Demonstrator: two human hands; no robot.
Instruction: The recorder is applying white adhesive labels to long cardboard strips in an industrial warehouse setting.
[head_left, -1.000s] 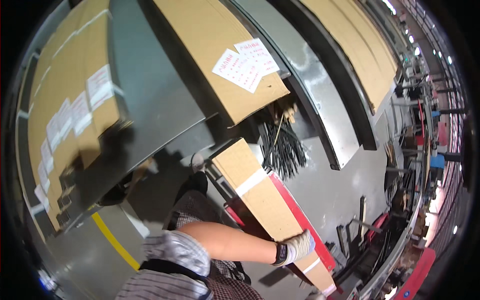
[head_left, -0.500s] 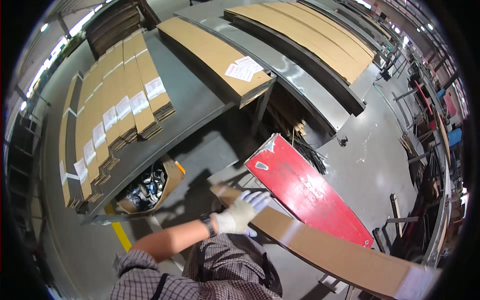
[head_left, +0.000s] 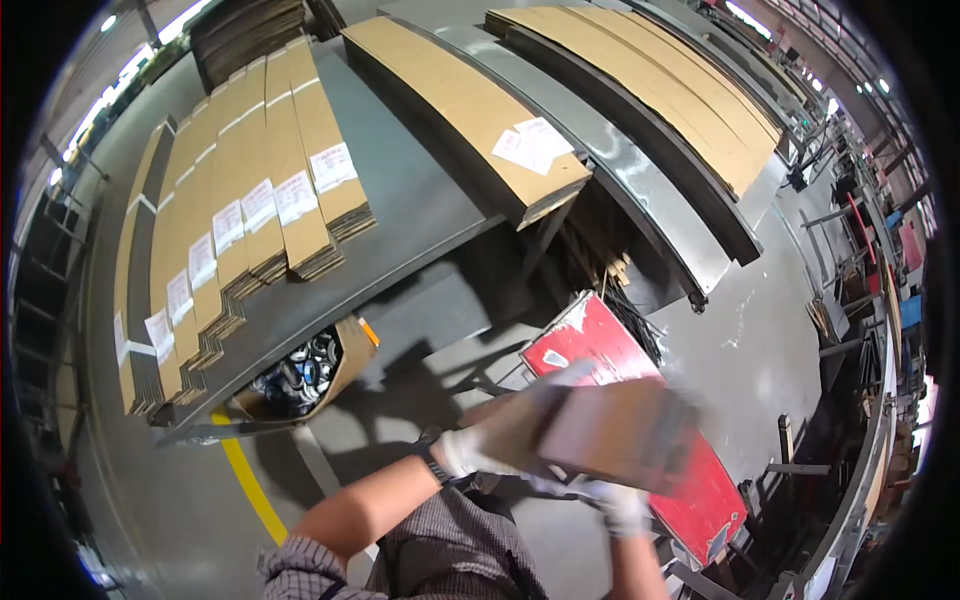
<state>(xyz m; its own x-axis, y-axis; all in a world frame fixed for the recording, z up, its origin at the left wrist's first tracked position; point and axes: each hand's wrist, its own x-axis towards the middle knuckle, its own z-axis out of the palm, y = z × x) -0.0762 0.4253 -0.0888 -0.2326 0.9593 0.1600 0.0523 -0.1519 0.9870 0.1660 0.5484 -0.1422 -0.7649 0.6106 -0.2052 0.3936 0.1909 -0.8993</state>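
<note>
Left hand [head_left: 465, 452]: gloved and clamped on the bundle [head_left: 615, 430], that's our head view, with a dark band [head_left: 436, 460] around our wrist.
Right hand [head_left: 622, 508]: gloved too, and we've got it on the same bundle, along the lower edge; blur hides how our fingers lie.
Bundle: up in front of us between both hands, brown, its far end smeared, covering the middle of the red board.
Red board [head_left: 705, 505]: sloping away behind, scuffed at its corners; whether the bundle touches it, we can't tell.
Table [head_left: 420, 230]: beyond our left arm, and what a row of brown stacks [head_left: 230, 200], white labels [head_left: 295, 195] at their near ends!
Box [head_left: 350, 355]: under the table's near edge, crammed with dark and pale rings [head_left: 300, 375].
Floor: grey, a yellow stripe [head_left: 246, 480] running beside our left arm.
</note>
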